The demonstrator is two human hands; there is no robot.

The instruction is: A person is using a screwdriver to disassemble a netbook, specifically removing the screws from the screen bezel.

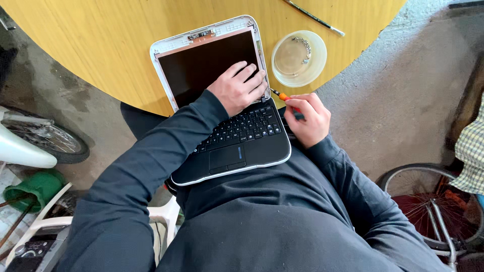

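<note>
On lap: laptop (229, 108) | left hand (238, 88) flat on screen (nothing held) | right hand (308, 119) grip closed round screwdriver (283, 96)

Your dark slate-blue long-sleeved top, plain and unmarked, soft folds across the chest, sleeves reaching both wrists, cuffs snug, your left hand (237, 88) and right hand (307, 118) bare, trousers perhaps dark too, mostly hidden.

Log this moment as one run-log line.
left hand: flat on laptop screen | right hand: holds orange screwdriver, tip at hinge | bowl of screws: on table
</note>
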